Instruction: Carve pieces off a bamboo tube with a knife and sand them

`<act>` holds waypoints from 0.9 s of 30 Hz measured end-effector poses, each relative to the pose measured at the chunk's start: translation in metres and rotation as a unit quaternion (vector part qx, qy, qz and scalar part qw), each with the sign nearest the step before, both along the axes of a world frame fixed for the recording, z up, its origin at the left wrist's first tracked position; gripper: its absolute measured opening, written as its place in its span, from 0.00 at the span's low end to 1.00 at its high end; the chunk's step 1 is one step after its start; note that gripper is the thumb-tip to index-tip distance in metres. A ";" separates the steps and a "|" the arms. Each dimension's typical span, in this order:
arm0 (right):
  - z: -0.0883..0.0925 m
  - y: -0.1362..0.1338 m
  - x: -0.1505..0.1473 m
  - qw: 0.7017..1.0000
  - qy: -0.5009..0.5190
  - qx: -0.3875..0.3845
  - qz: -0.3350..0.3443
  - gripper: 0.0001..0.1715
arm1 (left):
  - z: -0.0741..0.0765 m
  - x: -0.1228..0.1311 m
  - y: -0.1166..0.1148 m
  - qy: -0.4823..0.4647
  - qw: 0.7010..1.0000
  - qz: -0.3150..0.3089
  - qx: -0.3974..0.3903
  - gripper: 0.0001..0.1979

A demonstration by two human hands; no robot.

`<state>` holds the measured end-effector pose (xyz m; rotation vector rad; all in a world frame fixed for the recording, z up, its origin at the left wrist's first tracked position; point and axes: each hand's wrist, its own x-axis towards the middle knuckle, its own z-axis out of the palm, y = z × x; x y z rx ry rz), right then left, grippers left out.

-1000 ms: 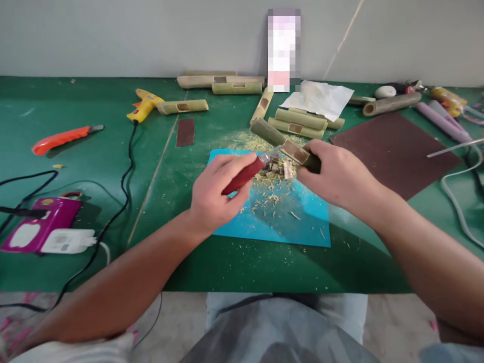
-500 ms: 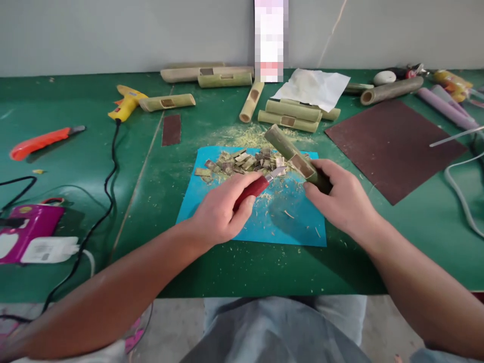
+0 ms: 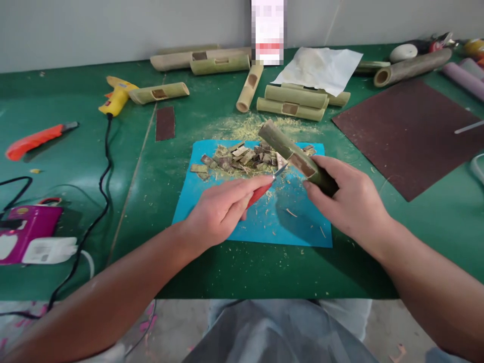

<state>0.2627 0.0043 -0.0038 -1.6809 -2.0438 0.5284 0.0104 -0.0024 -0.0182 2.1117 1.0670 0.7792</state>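
My left hand point(image 3: 223, 209) is closed around a red-handled knife point(image 3: 260, 191), its short blade pointing up-right toward a green bamboo tube point(image 3: 287, 148). My right hand point(image 3: 346, 199) grips the near end of that tube, which tilts up and away and has a rectangular brown notch cut in its side. The blade tip sits just beside the notch. Both hands hover over a blue mat point(image 3: 257, 222) carrying a pile of bamboo chips point(image 3: 242, 159) and shavings.
Several notched bamboo tubes point(image 3: 291, 101) lie at the back of the green table point(image 3: 56, 151). A yellow glue gun point(image 3: 115, 98) and orange utility knife point(image 3: 34, 141) lie left, sandpaper sheets point(image 3: 408, 133) right, white paper point(image 3: 321, 65) behind, a purple device point(image 3: 26, 229) with cables near left.
The knife has come away from the tube's notch and dropped slightly toward me. My right hand has lowered the tube's near end. The view tipped down.
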 end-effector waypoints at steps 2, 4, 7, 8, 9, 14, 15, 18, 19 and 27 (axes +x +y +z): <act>0.000 -0.001 -0.001 1.000 0.001 0.004 0.006 0.23 | 0.002 0.001 0.000 -0.003 1.000 0.011 0.000 0.18; -0.001 -0.002 -0.001 1.000 0.004 0.011 0.009 0.24 | 0.004 0.002 0.000 0.005 1.000 0.024 0.015 0.18; -0.003 -0.002 -0.002 1.000 0.011 0.022 0.007 0.26 | 0.007 0.005 -0.002 0.012 0.999 0.027 0.035 0.21; -0.004 -0.002 -0.002 1.000 0.011 0.028 0.005 0.26 | 0.008 0.005 -0.003 0.006 0.999 0.031 0.028 0.22; -0.004 -0.002 -0.002 0.999 0.010 0.032 0.004 0.27 | 0.008 0.005 -0.004 -0.005 0.999 0.038 0.012 0.22; -0.004 -0.001 -0.001 0.999 0.005 0.031 0.011 0.27 | 0.006 0.004 -0.008 -0.083 0.987 0.060 -0.123 0.20; -0.003 -0.001 -0.001 1.000 0.009 0.027 0.013 0.26 | 0.005 0.003 -0.007 -0.096 0.983 0.064 -0.141 0.20; -0.001 0.000 0.000 0.999 0.024 0.010 0.020 0.24 | 0.003 0.001 -0.004 -0.128 0.975 0.074 -0.166 0.17; -0.001 0.000 0.001 0.999 0.028 0.003 0.022 0.23 | 0.003 0.001 -0.003 -0.135 0.973 0.076 -0.169 0.17; 0.001 0.002 0.004 0.998 0.042 -0.034 0.027 0.22 | 0.005 0.000 0.001 -0.152 0.964 0.067 -0.206 0.16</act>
